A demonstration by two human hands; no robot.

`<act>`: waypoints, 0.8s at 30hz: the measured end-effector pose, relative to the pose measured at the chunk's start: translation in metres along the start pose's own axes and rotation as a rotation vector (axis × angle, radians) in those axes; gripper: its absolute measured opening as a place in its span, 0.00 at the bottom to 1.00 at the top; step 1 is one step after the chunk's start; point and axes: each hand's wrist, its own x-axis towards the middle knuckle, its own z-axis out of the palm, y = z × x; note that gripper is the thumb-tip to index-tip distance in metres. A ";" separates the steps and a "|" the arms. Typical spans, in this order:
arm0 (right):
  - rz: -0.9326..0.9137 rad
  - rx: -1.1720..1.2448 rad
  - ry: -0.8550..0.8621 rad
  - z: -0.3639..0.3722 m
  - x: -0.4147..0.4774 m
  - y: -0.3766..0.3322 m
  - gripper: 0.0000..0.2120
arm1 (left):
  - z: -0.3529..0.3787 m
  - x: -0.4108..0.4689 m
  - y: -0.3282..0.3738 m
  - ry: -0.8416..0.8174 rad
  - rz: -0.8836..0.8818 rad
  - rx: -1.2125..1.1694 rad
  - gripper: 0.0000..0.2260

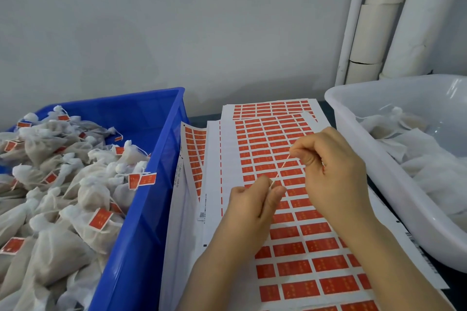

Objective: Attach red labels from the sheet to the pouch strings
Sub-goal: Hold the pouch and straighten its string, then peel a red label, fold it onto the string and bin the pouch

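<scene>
A thin pouch string [280, 170] runs taut between my two hands, slanting up to the right above the label sheet [298, 265]. My left hand [249, 207] pinches its lower end between thumb and fingers. My right hand [333, 171] pinches the upper end. No pouch shows at either hand; whatever hangs from the string is hidden behind them. The sheet lies flat in the middle, covered with rows of red labels [321, 245], and its left columns are bare where labels have been peeled off.
A blue crate [154, 159] on the left is heaped with white pouches carrying red labels [63, 184]. A white tub [364, 144] on the right holds white pouches without labels [427, 164]. More label sheets [273, 106] lie under the top one. White pipes [379, 20] stand at the wall.
</scene>
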 end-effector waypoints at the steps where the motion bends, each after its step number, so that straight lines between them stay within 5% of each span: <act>1: 0.002 -0.006 0.003 -0.001 0.000 0.000 0.03 | 0.001 0.000 -0.001 -0.008 -0.006 0.029 0.16; 10: 0.006 0.045 -0.085 0.006 -0.003 -0.006 0.06 | -0.001 -0.001 -0.002 0.031 -0.092 0.090 0.12; 13: 0.000 0.041 -0.059 0.008 -0.004 -0.008 0.03 | -0.002 0.000 0.001 0.137 -0.110 0.064 0.26; 17: 0.012 0.056 -0.051 0.008 -0.005 -0.008 0.03 | -0.014 0.002 0.008 0.236 -0.232 -0.303 0.13; 19: 0.002 0.074 -0.033 0.008 -0.005 -0.009 0.05 | -0.026 0.000 0.006 -0.021 -0.450 -0.618 0.24; 22: -0.045 0.087 -0.012 0.008 -0.006 -0.012 0.06 | -0.033 -0.009 0.006 -0.518 -0.556 -1.101 0.25; 24: -0.059 0.080 0.002 0.008 -0.007 -0.012 0.07 | -0.026 -0.008 0.001 -0.607 -0.644 -1.325 0.26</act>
